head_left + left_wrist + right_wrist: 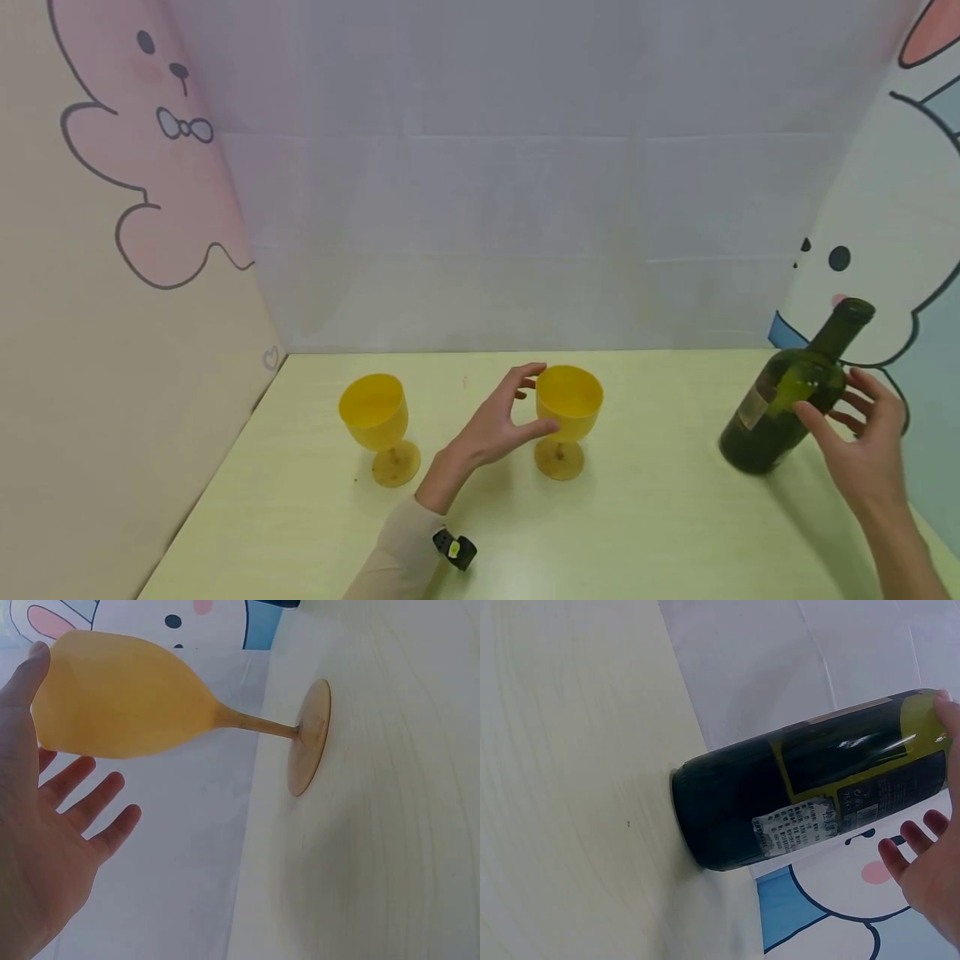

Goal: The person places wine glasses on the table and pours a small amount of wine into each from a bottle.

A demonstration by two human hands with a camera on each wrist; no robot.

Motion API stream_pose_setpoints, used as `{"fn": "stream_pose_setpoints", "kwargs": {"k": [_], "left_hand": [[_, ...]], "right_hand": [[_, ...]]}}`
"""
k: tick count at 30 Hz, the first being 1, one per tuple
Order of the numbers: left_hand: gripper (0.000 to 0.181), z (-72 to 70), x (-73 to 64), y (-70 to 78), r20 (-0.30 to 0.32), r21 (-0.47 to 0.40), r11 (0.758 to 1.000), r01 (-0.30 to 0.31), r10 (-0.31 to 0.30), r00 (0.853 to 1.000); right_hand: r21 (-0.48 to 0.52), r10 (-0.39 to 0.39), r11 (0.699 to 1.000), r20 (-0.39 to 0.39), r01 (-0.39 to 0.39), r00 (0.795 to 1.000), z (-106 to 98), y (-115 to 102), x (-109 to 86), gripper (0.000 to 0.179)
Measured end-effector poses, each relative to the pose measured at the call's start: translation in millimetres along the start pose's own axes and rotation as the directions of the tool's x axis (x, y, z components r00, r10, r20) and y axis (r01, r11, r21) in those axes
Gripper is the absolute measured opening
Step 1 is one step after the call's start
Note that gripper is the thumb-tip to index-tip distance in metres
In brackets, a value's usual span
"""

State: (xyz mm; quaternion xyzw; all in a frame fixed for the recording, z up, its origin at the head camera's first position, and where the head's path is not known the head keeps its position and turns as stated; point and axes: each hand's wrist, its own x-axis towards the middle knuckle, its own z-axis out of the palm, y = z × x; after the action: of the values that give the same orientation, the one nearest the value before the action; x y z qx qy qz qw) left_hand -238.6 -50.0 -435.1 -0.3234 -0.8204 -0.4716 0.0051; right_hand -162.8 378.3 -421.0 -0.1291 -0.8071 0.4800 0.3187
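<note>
Two yellow goblets stand upright on the table. My left hand is at the bowl of the right goblet, its thumb against the near side and its other fingers spread by the rim. The left wrist view shows that goblet's stem and round foot below the hand. A green glass wine bottle rests its base on the table at the right. My right hand is beside its shoulder, thumb at the glass and other fingers loosely spread. In the right wrist view, a torn white label shows on the bottle.
The other goblet stands on the left of the pale table. A white sheet hangs along the back edge. Side walls with cartoon drawings border the table, pink at left and a white animal at right.
</note>
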Motion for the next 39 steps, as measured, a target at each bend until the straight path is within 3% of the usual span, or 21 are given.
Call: {"fn": "stream_pose_setpoints", "kwargs": {"k": [11,18,26,34,39], "left_hand": [[0.088,2.3,-0.1,-0.2,0.014,-0.042,0.999,0.031,-0.030,0.999],[0.090,6.4,3.7,0.0,0.016,-0.066,0.997,0.039,-0.038,0.999],[0.091,8.1,6.1,2.7,0.022,-0.078,0.995,0.064,-0.063,0.998],[0.087,15.5,8.8,-0.5,0.009,-0.093,0.993,0.074,-0.074,0.997],[0.087,22.6,9.4,-3.7,-0.017,-0.113,0.993,0.038,-0.040,0.999]], "right_hand": [[-0.031,0.018,0.999,0.122,-0.014,0.992,6.0,9.3,-0.3,0.091],[-0.021,0.046,0.999,0.159,-0.043,0.986,12.1,9.5,-0.8,0.098],[0.043,0.025,0.999,0.159,-0.032,0.987,18.6,9.8,4.1,0.100],[0.031,-0.004,1.000,0.150,-0.001,0.989,18.8,13.7,1.1,0.099],[0.023,0.020,0.999,0.149,-0.023,0.989,17.9,14.5,1.7,0.097]]}}
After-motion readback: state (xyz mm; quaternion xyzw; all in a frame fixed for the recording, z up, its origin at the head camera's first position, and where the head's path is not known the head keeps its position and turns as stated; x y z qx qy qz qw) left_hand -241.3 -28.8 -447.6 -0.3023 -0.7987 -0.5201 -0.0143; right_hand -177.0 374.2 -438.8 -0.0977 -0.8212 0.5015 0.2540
